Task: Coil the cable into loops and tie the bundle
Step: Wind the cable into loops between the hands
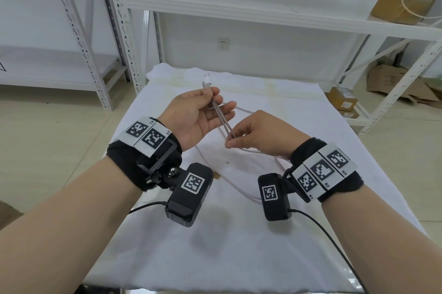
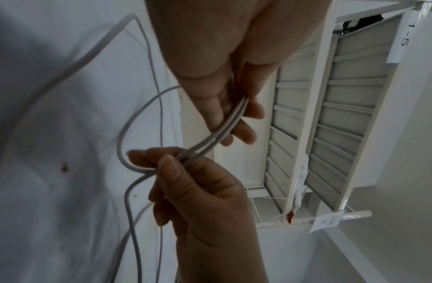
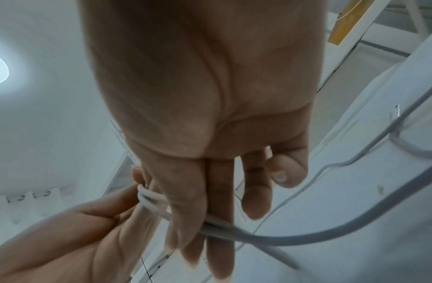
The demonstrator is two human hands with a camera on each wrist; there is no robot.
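A thin white cable [image 1: 222,118] is folded into two parallel strands held taut between my hands above the cloth. My left hand [image 1: 203,112] pinches the strands near the plug end, where a connector [image 1: 207,84] sticks out past the thumb. My right hand [image 1: 248,133] pinches the other end of the fold between thumb and fingers. The left wrist view shows both strands [image 2: 224,128] running from my left fingers [image 2: 243,132] down to the right hand [image 2: 185,172]. Loose cable [image 1: 239,188] trails in curves over the cloth below the hands; the right wrist view shows it [image 3: 331,231] looping away.
A white cloth [image 1: 215,246] covers the table. White metal shelving [image 1: 263,11] stands behind and at both sides, and cardboard boxes [image 1: 401,6] sit on the right shelf and on the floor [image 1: 342,100]. A second connector [image 1: 207,76] lies on the cloth's far end.
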